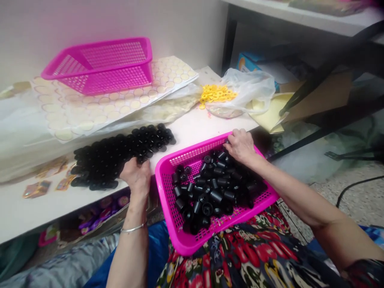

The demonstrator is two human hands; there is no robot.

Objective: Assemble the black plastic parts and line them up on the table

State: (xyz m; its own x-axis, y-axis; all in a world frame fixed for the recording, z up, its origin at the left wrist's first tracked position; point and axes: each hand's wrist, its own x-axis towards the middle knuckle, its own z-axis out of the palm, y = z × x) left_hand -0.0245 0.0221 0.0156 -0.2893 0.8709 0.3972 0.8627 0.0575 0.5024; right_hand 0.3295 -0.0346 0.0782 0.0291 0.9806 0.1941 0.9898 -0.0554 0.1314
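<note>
My left hand [136, 174] is at the front edge of a packed group of black plastic caps [111, 154] on the white table. Its thumb and fingers are bent around a cap there, and the fingertips are partly hidden. My right hand [241, 146] is closed over the far rim of a pink plastic basket [163, 200], with a small dark piece showing near the thumb. Loose black caps [216, 184] lie jumbled inside this basket, which sits on my lap against the table edge.
An upright pink basket [120, 74] stands on sheets printed with circles [177, 76] at the back. Yellow pieces [217, 94] spill from a clear plastic bag [249, 86]. Small orange packets [37, 189] lie at front left. A black metal frame [318, 136] crosses the right side.
</note>
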